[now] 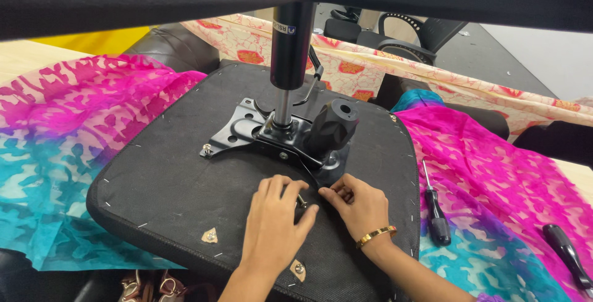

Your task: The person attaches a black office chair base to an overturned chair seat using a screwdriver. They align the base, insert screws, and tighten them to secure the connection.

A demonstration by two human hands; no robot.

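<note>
Head view:

- Left hand (272, 225): palm down on the underside of the seat, fingers curled together and narrow, fingertips pinching a small bolt (302, 201) at the near edge of the metal plate.
- Right hand (358, 206): just beside the left, fingers bent and drawn close, tips touching the near corner of the plate; whether it grips anything of its own, cannot tell. A gold bangle (375, 235) sits on the wrist.
- Bolt: small, metallic, between the two sets of fingertips, partly hidden by them.
- Seat base (160, 184): black upholstered chair seat turned upside down, fabric stapled round the rim, two small tan patches with fittings near the front edge.
- Mechanism plate (247, 132): black metal bracket lying flat on the middle of the seat base, a bolt head showing at its left corner.
- Gas cylinder (290, 42): black column with a bright shaft, standing upright out of the plate.
- Tension knob (333, 126): black, ribbed, tilted, at the right side of the plate, just beyond the hands.
- Lever (314, 79): thin dark rod, right of the cylinder.
- Screwdriver (435, 206): black handle, lying on the cloth right of the seat, apart from the right hand.
- Second black-handled tool (568, 252): farther right on the same cloth.
- Patterned cloth (55, 141): pink and turquoise, spread under and either side of the seat.
- Cream cloth with orange motifs (370, 70): behind the seat.
</note>
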